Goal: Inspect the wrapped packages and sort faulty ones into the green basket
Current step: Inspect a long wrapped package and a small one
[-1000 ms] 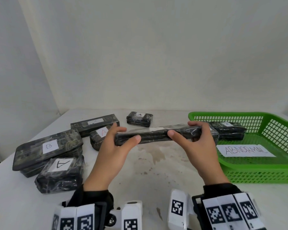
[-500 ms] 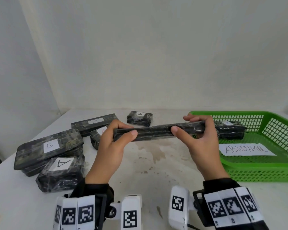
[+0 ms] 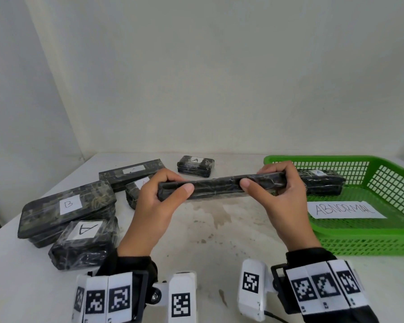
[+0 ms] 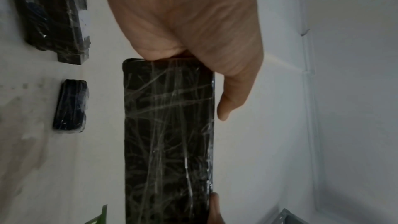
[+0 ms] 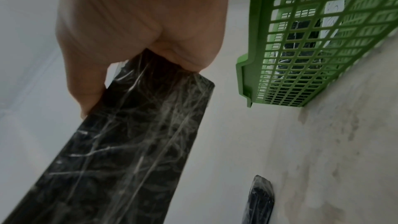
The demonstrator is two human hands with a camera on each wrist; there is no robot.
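A long dark package wrapped in clear film (image 3: 217, 186) (image 4: 168, 142) (image 5: 120, 151) hangs level above the table, edge toward me. My left hand (image 3: 160, 193) (image 4: 189, 28) grips its left end, thumb in front, fingers curled over the top. My right hand (image 3: 278, 185) (image 5: 137, 23) grips the right end the same way. The green basket (image 3: 369, 238) (image 5: 286, 74) stands at the right with a paper marked ABNORMAL (image 3: 345, 209) and one wrapped package (image 3: 322, 185) inside.
Several wrapped packages lie at the left: a large one labelled B (image 3: 65, 208), one labelled A (image 3: 84, 243) in front of it, a long one (image 3: 131, 173) behind, a small one (image 3: 195, 165) farther back. The white table (image 3: 219, 229) is stained in the middle.
Both hands have rolled the long package so its narrow edge faces me and its top label no longer shows. It stays at about the same place above the table.
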